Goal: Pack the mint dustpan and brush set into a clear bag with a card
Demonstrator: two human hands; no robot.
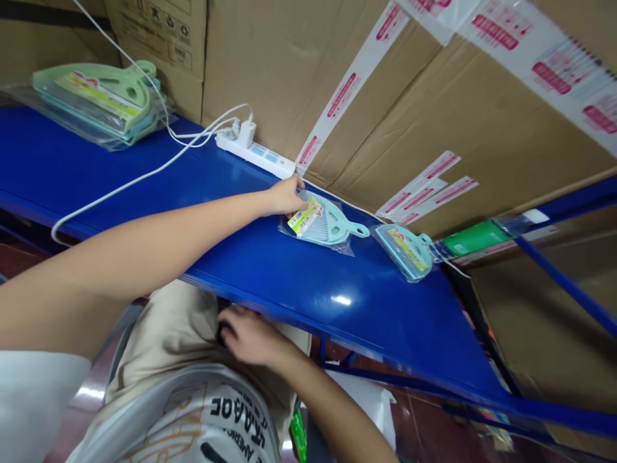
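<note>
My left hand (289, 196) reaches across the blue shelf and pinches the left end of a small mint-green dustpan and brush set (328, 222) in a clear bag. That pack lies flat, its handle pointing right and a yellow label near my fingers. To its right lies a second bagged mint dustpan set (405, 247), apart from it. Down in my lap, below the shelf edge, my right hand (248, 334) has curled fingers around something dark that I cannot make out.
A white power strip (255, 154) with plugs and cables sits behind my left hand. Larger bagged green dustpans (101, 96) lie at the far left. Taped cardboard boxes (270, 64) form the back wall. A green-labelled bottle-like object (475, 238) lies at the right end.
</note>
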